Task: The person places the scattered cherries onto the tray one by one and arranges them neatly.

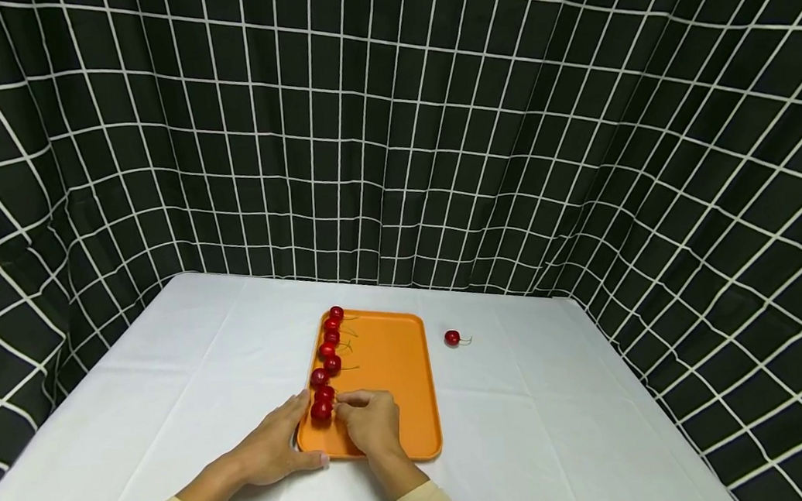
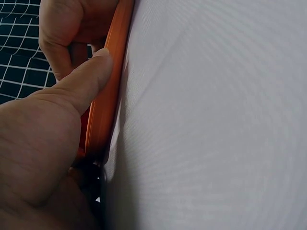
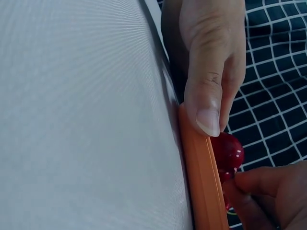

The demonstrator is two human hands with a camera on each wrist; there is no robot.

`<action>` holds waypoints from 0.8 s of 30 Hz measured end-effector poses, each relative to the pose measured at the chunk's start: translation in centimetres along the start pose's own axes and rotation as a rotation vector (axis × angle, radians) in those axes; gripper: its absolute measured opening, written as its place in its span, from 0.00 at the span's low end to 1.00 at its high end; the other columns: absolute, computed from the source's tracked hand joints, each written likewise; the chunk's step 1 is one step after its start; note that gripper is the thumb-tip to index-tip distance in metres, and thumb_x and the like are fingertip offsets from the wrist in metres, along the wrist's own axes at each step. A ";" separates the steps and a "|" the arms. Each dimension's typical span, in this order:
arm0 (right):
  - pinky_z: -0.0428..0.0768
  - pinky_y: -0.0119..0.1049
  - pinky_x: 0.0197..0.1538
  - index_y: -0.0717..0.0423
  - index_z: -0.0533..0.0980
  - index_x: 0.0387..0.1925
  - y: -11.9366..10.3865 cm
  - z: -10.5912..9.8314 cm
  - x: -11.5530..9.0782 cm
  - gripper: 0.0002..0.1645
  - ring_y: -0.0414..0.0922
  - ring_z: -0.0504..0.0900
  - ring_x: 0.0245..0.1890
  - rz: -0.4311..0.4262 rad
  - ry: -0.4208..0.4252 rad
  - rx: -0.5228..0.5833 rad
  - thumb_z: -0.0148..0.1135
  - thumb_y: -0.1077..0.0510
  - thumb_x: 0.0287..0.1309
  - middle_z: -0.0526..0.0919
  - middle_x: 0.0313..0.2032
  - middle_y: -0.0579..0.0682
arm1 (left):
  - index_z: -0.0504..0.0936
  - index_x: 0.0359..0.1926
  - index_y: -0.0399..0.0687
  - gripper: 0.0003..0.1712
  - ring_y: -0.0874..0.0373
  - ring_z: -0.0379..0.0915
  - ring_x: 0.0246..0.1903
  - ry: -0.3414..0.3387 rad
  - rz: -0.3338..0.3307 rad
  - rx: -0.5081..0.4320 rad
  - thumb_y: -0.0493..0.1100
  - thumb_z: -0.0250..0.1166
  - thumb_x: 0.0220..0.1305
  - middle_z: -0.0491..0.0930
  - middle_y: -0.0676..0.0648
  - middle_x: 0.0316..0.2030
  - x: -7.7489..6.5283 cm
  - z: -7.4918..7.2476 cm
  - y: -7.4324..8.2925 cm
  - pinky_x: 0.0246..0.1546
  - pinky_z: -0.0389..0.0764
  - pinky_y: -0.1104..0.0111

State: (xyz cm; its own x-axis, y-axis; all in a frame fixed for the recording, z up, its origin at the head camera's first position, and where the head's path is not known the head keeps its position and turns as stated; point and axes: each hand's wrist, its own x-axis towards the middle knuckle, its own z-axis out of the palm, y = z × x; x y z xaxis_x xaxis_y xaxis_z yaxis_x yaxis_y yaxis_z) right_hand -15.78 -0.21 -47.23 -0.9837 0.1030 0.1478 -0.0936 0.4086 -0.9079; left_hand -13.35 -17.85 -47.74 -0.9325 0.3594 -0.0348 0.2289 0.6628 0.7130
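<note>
An orange tray (image 1: 396, 375) lies on the white table, with several red cherries (image 1: 332, 337) in an uneven row along its left side, most stems pointing right. My right hand (image 1: 373, 423) is over the tray's near part, thumb and forefinger pinching the stem of the nearest cherry (image 1: 321, 410). The right wrist view shows these fingertips close against the glossy cherry (image 3: 229, 152). My left hand (image 1: 271, 450) rests at the tray's near left corner, fingers extended along the left edge. Its thumb (image 2: 91, 76) touches the near rim in the left wrist view.
A single cherry (image 1: 452, 338) with a stem lies on the white cloth (image 1: 525, 428) to the right of the tray. Dark curtains (image 1: 378, 128) with a white grid stand behind the table and at both sides.
</note>
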 end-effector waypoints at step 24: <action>0.77 0.33 0.32 0.49 0.87 0.28 0.0 -0.1 -0.1 0.03 0.38 0.78 0.33 -0.034 -0.012 -0.085 0.73 0.61 0.49 0.83 0.25 0.35 | 0.49 0.73 0.31 0.65 0.34 0.40 0.70 0.010 0.016 0.010 0.66 0.71 0.50 0.47 0.32 0.72 0.0 0.0 0.0 0.66 0.43 0.40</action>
State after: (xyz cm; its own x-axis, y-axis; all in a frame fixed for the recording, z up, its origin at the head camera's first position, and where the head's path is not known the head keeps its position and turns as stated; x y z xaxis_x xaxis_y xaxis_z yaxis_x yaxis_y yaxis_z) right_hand -15.65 -0.11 -47.15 -0.9818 0.0774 0.1732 -0.1143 0.4873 -0.8657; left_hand -13.34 -17.86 -47.77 -0.9313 0.3640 -0.0165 0.2468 0.6633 0.7065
